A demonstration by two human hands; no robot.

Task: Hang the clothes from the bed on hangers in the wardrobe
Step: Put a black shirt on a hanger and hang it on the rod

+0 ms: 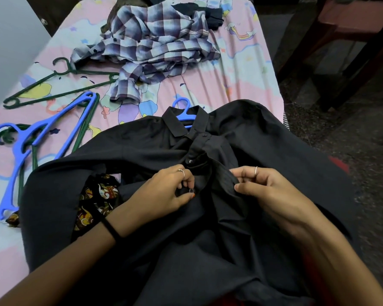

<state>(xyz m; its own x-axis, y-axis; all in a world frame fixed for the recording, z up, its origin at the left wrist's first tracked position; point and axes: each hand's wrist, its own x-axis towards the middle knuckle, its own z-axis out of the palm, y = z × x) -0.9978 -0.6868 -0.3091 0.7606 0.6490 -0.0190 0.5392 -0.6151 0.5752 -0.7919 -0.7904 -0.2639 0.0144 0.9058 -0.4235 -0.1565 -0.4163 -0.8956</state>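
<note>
Both hands at frame centre work a black shirt (241, 138) on the bed (237, 85): left hand (164, 191) pinches a button (191, 190), right hand (268, 191) pinches the placket w/ buttonhole, just right. Blue hanger (184, 111) sits inside collar, above.

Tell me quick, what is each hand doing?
Left hand: pinching a button on the black shirt.
Right hand: pinching the shirt's front edge.

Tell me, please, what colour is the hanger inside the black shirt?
Blue hanger; head view, its hook at the collar.
</note>
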